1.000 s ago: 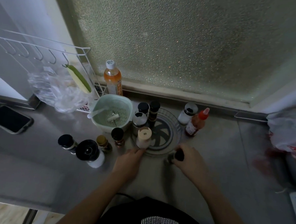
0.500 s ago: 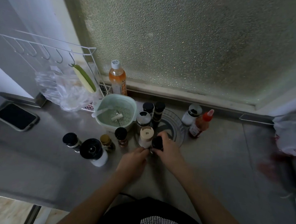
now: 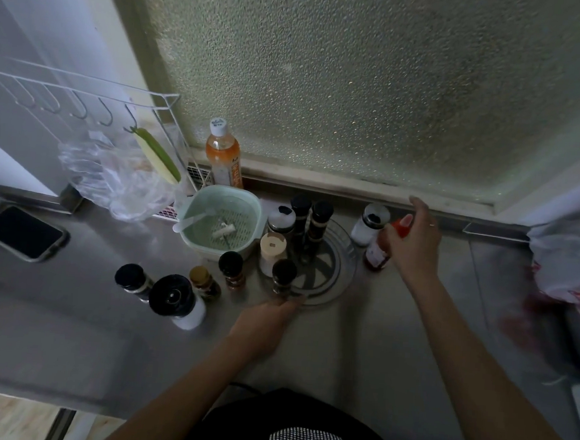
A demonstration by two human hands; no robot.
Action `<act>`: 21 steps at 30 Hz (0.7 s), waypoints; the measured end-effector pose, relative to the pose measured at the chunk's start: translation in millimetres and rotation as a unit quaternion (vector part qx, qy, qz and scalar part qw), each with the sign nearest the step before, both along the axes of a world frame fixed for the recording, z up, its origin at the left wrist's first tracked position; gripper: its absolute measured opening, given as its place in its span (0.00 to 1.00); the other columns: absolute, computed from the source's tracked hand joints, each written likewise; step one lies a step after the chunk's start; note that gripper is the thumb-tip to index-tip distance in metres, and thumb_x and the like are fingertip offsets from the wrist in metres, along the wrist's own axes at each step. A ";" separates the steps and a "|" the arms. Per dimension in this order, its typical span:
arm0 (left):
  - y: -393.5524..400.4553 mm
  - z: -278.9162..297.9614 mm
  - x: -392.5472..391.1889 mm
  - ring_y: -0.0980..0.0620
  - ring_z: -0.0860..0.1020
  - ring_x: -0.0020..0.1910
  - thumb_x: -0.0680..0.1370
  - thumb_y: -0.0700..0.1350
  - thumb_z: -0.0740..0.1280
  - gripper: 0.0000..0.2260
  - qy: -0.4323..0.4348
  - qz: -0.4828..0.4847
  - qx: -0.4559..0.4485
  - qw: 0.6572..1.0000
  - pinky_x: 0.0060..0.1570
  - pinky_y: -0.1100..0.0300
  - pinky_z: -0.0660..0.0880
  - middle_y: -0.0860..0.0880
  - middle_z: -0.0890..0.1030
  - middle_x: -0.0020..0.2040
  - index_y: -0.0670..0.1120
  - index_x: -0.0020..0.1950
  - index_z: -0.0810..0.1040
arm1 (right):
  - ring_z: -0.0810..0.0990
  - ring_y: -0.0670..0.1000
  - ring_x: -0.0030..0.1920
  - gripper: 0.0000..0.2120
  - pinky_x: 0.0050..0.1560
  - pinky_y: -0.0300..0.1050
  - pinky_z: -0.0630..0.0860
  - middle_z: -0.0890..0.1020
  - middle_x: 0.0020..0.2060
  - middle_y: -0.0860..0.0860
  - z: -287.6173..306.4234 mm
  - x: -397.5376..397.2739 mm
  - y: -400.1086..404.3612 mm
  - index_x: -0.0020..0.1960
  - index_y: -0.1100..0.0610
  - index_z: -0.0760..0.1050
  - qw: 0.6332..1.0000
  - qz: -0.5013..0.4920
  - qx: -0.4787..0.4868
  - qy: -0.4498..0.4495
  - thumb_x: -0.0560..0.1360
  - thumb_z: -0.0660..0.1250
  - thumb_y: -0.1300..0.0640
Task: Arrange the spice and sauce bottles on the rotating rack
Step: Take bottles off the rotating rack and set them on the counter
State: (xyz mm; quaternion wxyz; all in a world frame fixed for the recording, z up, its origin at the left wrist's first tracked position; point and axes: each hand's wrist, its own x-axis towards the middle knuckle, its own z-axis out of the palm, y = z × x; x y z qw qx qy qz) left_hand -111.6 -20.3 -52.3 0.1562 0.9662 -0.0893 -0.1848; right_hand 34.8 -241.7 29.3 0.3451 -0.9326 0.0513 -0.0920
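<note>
Steel counter (image 3: 393,347) carries everything. Rotating rack (image 3: 338,274), a clear round turntable, sits just beyond the left hand (image 3: 268,318), whose fingertips touch its near rim; fingers look fairly straight, gripping nothing, probably to steady or turn the rack so a free slot faces front. Five bottles already stand on the rack's left arc, the dark-capped jar (image 3: 283,274) nearest that hand. Green strainer basket (image 3: 221,223) lies beyond and left of the left hand. Four spice jars (image 3: 173,301) wait on the counter to its left. Right hand (image 3: 414,242), fingers loosely spread, hovers at the red-capped sauce bottle (image 3: 378,255), not yet clasping it. White-capped shaker (image 3: 370,223) stands just left of that hand.
</note>
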 end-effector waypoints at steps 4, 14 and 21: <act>3.1 -4.4 3.0 0.42 0.74 0.62 0.78 0.44 0.54 0.26 0.018 0.015 0.003 1.000 0.52 0.50 0.74 0.47 0.70 0.70 0.60 0.74 0.53 | 0.77 0.59 0.51 0.15 0.47 0.43 0.67 0.78 0.53 0.61 -18.0 10.7 -2.4 0.57 0.58 0.71 0.996 0.058 -0.010 0.060 0.72 0.64 0.65; 6.2 -2.5 -4.9 0.45 0.74 0.61 0.79 0.46 0.56 0.15 -0.041 0.034 -0.023 0.998 0.51 0.53 0.74 0.46 0.75 0.63 0.51 0.66 0.70 | 0.76 0.48 0.45 0.12 0.47 0.45 0.73 0.79 0.45 0.51 46.4 -39.9 23.0 0.55 0.56 0.74 0.992 0.119 0.028 -0.041 0.72 0.67 0.63; 8.7 6.4 -8.4 0.51 0.81 0.33 0.69 0.49 0.58 0.11 -0.138 -0.062 0.007 0.988 0.25 0.65 0.72 0.51 0.82 0.38 0.51 0.47 0.76 | 0.77 0.51 0.49 0.15 0.52 0.47 0.75 0.74 0.44 0.46 25.2 -72.4 79.5 0.59 0.54 0.71 0.958 0.277 0.007 0.067 0.73 0.67 0.62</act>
